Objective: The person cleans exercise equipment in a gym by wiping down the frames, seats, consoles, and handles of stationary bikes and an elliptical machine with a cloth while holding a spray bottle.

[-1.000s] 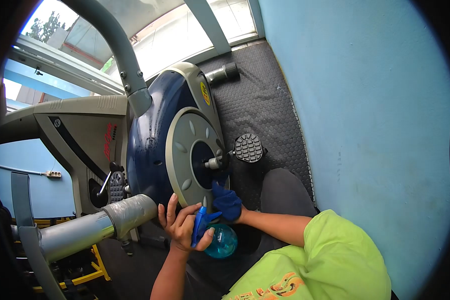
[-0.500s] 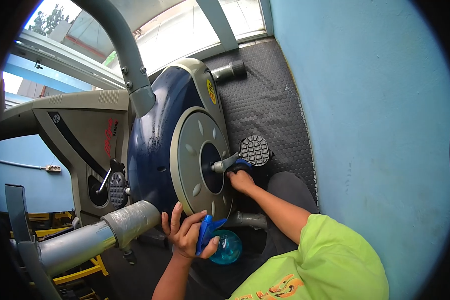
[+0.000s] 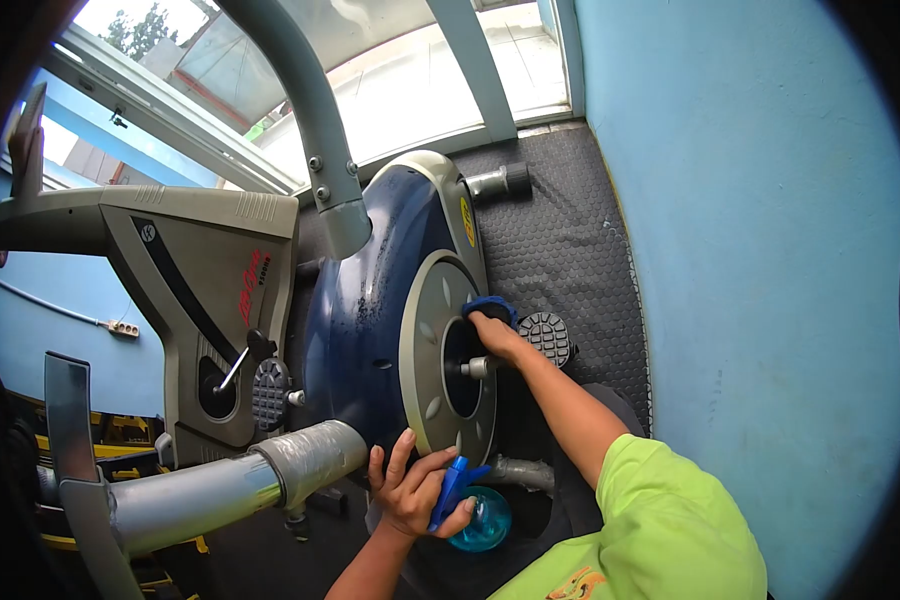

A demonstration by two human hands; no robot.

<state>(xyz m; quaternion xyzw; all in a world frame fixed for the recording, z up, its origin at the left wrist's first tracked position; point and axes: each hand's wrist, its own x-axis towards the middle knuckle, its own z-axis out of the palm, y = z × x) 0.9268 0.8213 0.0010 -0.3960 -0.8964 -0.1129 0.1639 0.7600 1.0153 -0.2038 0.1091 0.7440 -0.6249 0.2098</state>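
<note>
Press the dark blue cloth [image 3: 492,308] flat and follow the curve of the exercise bike's round side cover [image 3: 431,345] in overlapping arcs rather than straight strokes. Find the cloth by the cover's upper right edge, bunched in the grip of the right hand [image 3: 498,336], with fingers mostly hidden; cannot tell whether pressed to the cover or clear of it. Turn a clean fold outward for the raised oval bumps and the seam around the dark centre [image 3: 456,345], likely spots for grime. Go lightly around the crank hub [image 3: 477,368], just below the wrist, and watch for the ridged pedal [image 3: 545,338] beside the forearm, a likely snag. Note the left hand [image 3: 417,497], closed around the blue-headed spray bottle [image 3: 483,522], with outstretched fingertips near the cover's lower rim; hold the nozzle off the skin. See also dark specks on the navy housing [image 3: 360,310] and, left of that hand, a taped grey tube [image 3: 320,460]. Allow for the blue wall [image 3: 760,300] along the rubber mat's [image 3: 570,230] right edge, and, at left, 1 more exercise bike [image 3: 185,290], limiting room on both sides.
</note>
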